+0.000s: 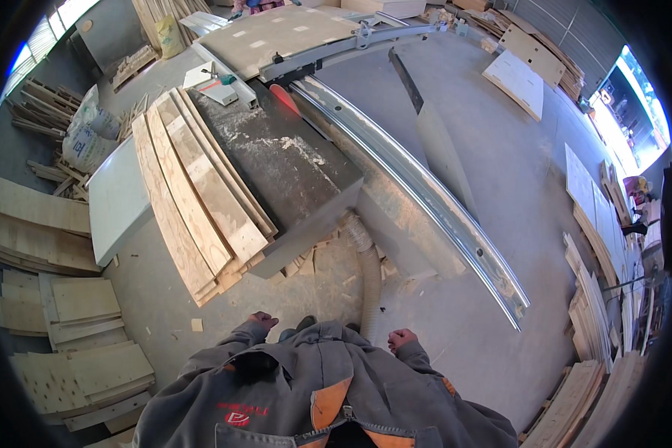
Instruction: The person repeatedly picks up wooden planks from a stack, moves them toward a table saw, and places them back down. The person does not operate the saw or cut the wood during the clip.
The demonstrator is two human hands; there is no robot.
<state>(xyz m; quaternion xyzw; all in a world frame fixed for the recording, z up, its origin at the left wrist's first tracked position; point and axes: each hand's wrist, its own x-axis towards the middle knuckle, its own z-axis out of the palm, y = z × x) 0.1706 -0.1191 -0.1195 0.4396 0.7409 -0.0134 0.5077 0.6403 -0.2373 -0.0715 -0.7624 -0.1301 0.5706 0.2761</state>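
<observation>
Left grip [263, 319] near pale, grained boards [200, 183]

The left hand [263, 320] and the right hand [402, 340], both with fingers curled in, sit on either side of the body, well apart, at the ends of the grey jacket's [299, 373] sleeves. Ahead of the left hand, long wooden strips [190, 187] lie side by side along the left part of a dark, dust-streaked surface [284, 145], their near ends jutting past its edge. A ribbed hose [369, 280] runs down from the surface's near side, between the hands. Right of the surface stretches a metal rail [418, 190]; beyond it, a broad board [276, 41] lies flat.
</observation>
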